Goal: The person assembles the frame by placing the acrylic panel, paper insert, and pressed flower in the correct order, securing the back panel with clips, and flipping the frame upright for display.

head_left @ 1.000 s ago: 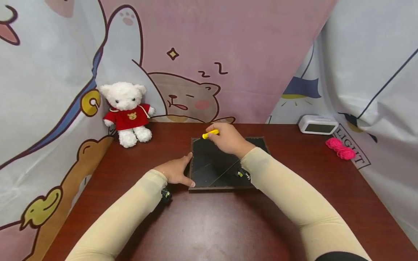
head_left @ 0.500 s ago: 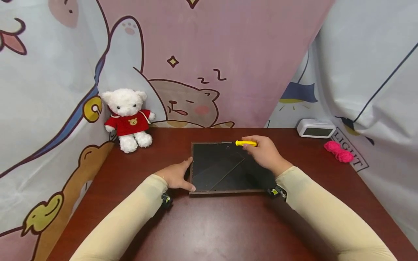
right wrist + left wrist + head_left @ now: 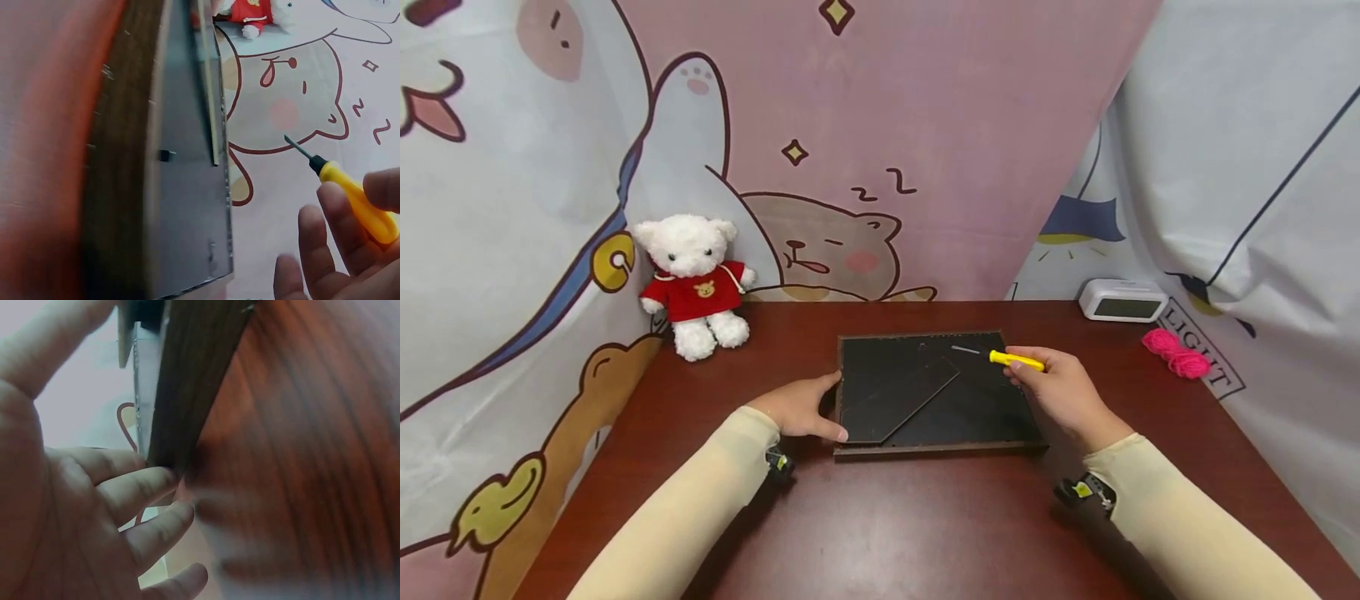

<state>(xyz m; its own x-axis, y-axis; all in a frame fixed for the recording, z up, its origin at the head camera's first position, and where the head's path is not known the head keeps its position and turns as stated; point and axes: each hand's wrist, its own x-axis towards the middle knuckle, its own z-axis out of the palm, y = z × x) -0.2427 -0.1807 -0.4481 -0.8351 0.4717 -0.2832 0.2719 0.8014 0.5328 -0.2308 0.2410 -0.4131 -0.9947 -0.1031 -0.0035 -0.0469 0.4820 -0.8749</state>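
A picture frame (image 3: 985, 417) lies face down on the table, showing its black back. Its easel stand (image 3: 898, 396) runs slantwise over that back; the end near my left thumb is raised off the board in the right wrist view. My left hand (image 3: 801, 408) is at the frame's left side, thumb at the near corner; in the left wrist view its extended fingers (image 3: 140, 490) touch the wooden edge. Over the frame's right edge, my right hand (image 3: 1063, 387) holds a screwdriver (image 3: 1018, 361) by its yellow handle, its thin metal tip pointing left, apart from the board.
At the back left, a white teddy bear (image 3: 692, 292) in a red top leans by the printed cloth. A white digital clock (image 3: 1123, 301) and a pink yarn skein (image 3: 1176, 353) are at the back right. Brown tabletop (image 3: 910, 533) extends in front of the frame.
My right hand has carried the screwdriver from the frame's far left across to its right side. The stand's near end has come up by my left thumb. The left hand has barely moved.
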